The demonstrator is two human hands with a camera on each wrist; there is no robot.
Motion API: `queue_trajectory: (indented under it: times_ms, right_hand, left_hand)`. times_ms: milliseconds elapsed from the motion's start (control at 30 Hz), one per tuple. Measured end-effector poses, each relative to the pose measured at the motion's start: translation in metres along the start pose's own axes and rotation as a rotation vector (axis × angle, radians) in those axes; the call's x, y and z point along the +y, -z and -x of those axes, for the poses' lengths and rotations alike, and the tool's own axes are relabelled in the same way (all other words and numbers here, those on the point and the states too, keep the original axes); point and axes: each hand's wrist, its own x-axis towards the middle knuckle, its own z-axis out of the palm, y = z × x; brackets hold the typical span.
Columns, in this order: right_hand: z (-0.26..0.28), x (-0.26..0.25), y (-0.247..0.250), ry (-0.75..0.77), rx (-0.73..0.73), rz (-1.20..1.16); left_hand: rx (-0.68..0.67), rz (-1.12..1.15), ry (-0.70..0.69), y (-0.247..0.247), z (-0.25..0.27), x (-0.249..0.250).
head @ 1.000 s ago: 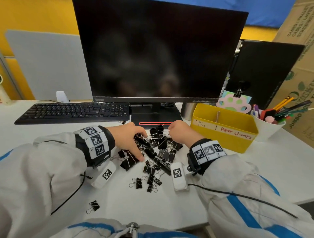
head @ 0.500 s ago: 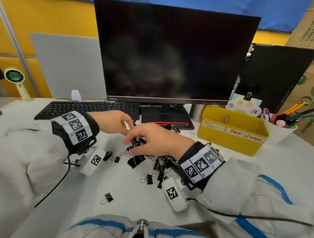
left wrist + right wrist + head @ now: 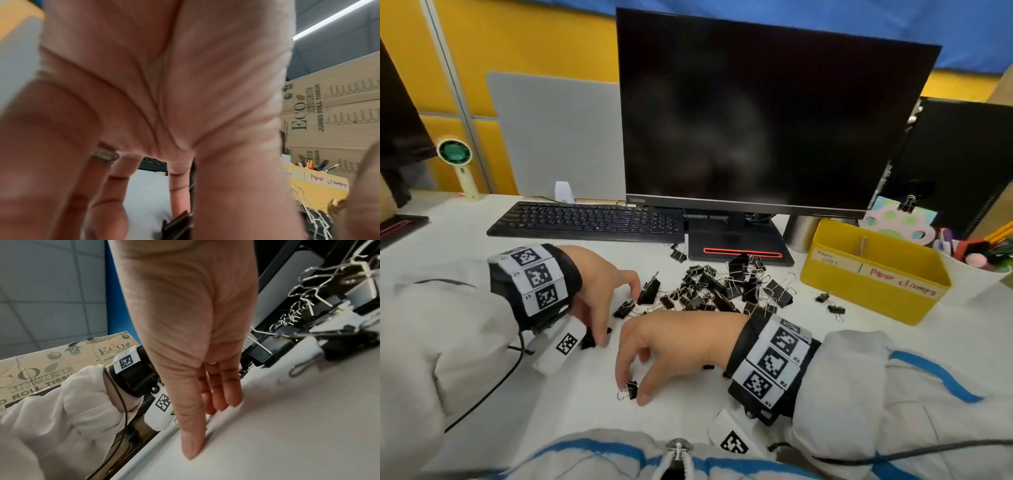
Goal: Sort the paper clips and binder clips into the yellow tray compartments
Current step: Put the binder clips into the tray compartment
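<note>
Since half a second earlier our right hand [image 3: 667,346] had drawn back from the pile of binder clips [image 3: 717,287] toward us and pinched a small binder clip [image 3: 631,389] on the white desk [image 3: 893,342]. Our left hand [image 3: 599,291] gripped another clip [image 3: 590,339] (mostly hidden). The yellow tray [image 3: 873,294] sat right of the pile

Yellow partition wall [image 3: 524,37], white desk [image 3: 893,342], ceiling strip light [image 3: 333,19] overhead
</note>
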Motion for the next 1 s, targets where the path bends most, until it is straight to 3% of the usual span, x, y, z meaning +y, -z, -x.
queue_trajectory:
  times_ms: [200,333,433,500,533,633,833,1000]
  right_hand:
    - [0.005,0.01,0.003,-0.073,0.122,0.063]
    - [0.017,0.019,0.012,-0.15,0.337,0.258]
    - [0.03,0.027,0.022,-0.516,0.497,0.34]
    - [0.037,0.036,0.026,-0.73,0.433,0.192]
    - [0.039,0.041,0.027,-0.758,0.38,0.121]
    - [0.042,0.055,0.027,-0.704,0.347,-0.01]
    - [0.061,0.078,0.025,-0.621,0.618,-0.395]
    - [0.077,0.095,0.024,-0.539,0.813,-0.764]
  left_hand:
    - [0.079,0.072,-0.122,-0.005,-0.005,0.01]
    - [0.221,0.134,-0.184,-0.012,-0.01,0.026]
    - [0.287,0.172,-0.2,-0.016,-0.016,0.041]
    - [0.314,0.244,-0.202,-0.019,-0.021,0.052]
    - [0.328,0.288,-0.205,-0.021,-0.024,0.057]
    - [0.357,0.428,-0.235,-0.023,-0.03,0.074]
    - [0.241,0.706,-0.326,-0.02,-0.033,0.093]
    - [0.288,0.847,-0.366,-0.01,-0.029,0.112]
